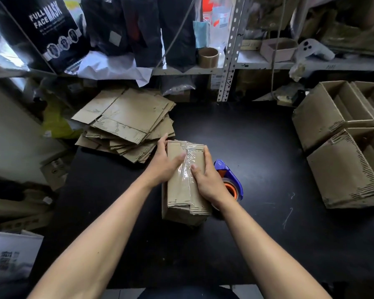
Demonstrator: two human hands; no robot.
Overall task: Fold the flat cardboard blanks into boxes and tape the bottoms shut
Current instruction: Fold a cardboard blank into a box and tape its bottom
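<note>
Both hands, left (163, 165) and right (207, 180), press flat on the box (181, 195), its seam under wrinkled clear tape (187, 167)

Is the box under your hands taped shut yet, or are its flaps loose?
Taped shut: clear tape runs along the seam of the box, with both hands pressing beside it.

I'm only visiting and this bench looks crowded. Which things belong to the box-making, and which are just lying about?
Part of the job:
- taped box, left hand and right hand pressing on it
- tape dispenser
- stack of flat blanks
- finished boxes

Lying about:
- full face mask carton
- spare tape roll on the shelf
- white paper
</note>
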